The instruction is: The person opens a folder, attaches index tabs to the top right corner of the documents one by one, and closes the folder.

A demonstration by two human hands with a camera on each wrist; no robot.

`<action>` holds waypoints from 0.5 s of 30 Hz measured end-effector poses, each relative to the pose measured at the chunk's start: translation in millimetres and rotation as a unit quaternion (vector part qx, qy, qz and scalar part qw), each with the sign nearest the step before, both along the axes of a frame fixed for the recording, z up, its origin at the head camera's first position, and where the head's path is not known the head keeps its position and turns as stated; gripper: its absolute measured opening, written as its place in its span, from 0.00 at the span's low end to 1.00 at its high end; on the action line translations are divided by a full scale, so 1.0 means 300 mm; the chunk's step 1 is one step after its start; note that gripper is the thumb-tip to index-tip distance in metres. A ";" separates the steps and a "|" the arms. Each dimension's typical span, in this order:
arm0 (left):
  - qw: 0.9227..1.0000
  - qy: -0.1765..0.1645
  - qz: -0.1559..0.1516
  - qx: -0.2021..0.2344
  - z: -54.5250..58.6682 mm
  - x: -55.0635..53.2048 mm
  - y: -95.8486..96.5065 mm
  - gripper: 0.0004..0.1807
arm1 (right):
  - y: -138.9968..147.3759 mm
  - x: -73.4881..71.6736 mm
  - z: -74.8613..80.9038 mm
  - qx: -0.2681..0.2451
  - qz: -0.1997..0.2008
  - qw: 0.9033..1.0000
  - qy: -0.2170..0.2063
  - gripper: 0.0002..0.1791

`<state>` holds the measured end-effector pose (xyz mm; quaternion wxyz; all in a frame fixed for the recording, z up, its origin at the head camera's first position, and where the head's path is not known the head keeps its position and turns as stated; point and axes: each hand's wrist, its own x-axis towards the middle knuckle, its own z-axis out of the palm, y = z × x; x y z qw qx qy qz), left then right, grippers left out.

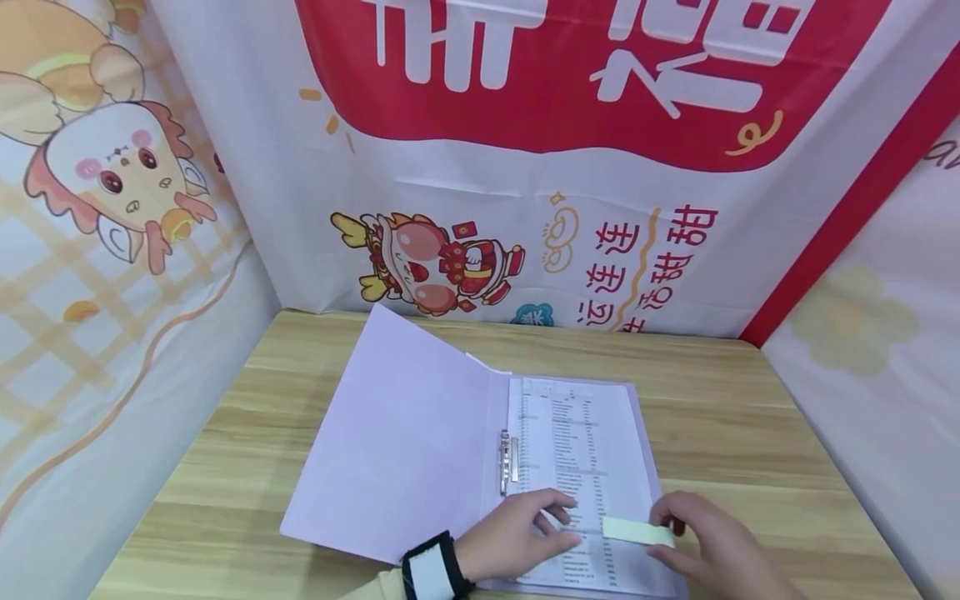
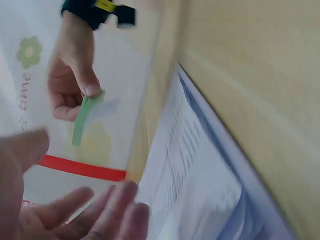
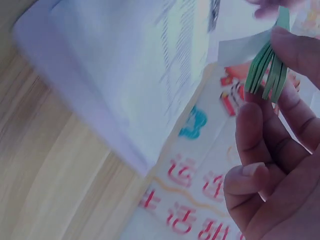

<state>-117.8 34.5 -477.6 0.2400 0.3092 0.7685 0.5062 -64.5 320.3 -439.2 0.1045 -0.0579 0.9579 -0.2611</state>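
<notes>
My right hand [image 1: 708, 537] pinches a small pad of pale green sticky strips [image 1: 633, 530] between thumb and fingers, above the page's right side. In the right wrist view the green strips [image 3: 268, 75] fan apart at the gripped end, and a greyish strip sticks out from them. My left hand [image 1: 521, 533] hovers over the lower page with fingers loosely bent, nothing in its grasp. Beneath both hands lies a printed sheet [image 1: 555, 467] with columns of text, in an open lilac folder [image 1: 405, 433]. A metal clip [image 1: 508, 461] sits along the folder's spine.
The folder lies on a wood-grain table [image 1: 720, 417], its cover spread to the left. Printed cloth hangings [image 1: 465, 179] rise behind the table and along both sides. A dark strap [image 1: 435, 568] wraps my left wrist.
</notes>
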 end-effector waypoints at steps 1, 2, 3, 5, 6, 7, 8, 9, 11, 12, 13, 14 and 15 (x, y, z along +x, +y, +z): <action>0.999 -0.031 0.010 0.024 0.001 0.003 0.000 0.24 | -0.017 0.001 0.004 0.000 0.003 1.000 0.001 0.16; 0.997 -0.059 0.021 0.043 0.002 0.007 0.000 0.23 | -0.035 0.002 0.007 -0.004 0.005 1.000 -0.005 0.16; 0.995 -0.082 0.032 0.055 0.003 0.010 0.000 0.21 | -0.052 0.005 0.009 -0.006 0.012 1.000 -0.003 0.16; 0.989 -0.124 0.048 0.071 0.007 0.017 -0.002 0.20 | -0.086 0.008 0.010 -0.007 0.028 0.999 0.017 0.15; 0.986 -0.138 0.054 0.075 0.009 0.020 -0.003 0.19 | -0.101 0.010 0.010 -0.005 0.036 0.999 0.032 0.16; 0.984 -0.148 0.059 0.077 0.008 0.022 -0.007 0.18 | -0.117 0.011 0.005 -0.004 0.044 0.998 0.050 0.16; 0.983 -0.152 0.064 0.078 0.007 0.024 -0.011 0.16 | -0.133 0.012 0.001 -0.003 0.046 0.997 0.060 0.17; 0.982 -0.155 0.067 0.079 0.005 0.025 -0.016 0.15 | -0.146 0.014 -0.004 -0.001 0.050 0.996 0.076 0.18; 0.982 -0.156 0.074 0.082 0.000 0.027 -0.024 0.11 | -0.169 0.014 -0.016 0.000 0.055 0.993 0.100 0.19; 0.981 -0.155 0.077 0.084 -0.003 0.028 -0.028 0.09 | -0.178 0.014 -0.022 -0.001 0.057 0.992 0.109 0.19; 0.981 -0.154 0.080 0.087 -0.006 0.029 -0.031 0.08 | -0.186 0.013 -0.029 -0.004 0.059 0.992 0.113 0.19; 0.981 -0.152 0.085 0.090 -0.009 0.030 -0.034 0.07 | -0.192 0.012 -0.034 -0.009 0.062 0.991 0.116 0.19; 0.980 -0.151 0.090 0.093 -0.012 0.032 -0.037 0.06 | -0.196 0.012 -0.040 -0.013 0.066 0.990 0.123 0.19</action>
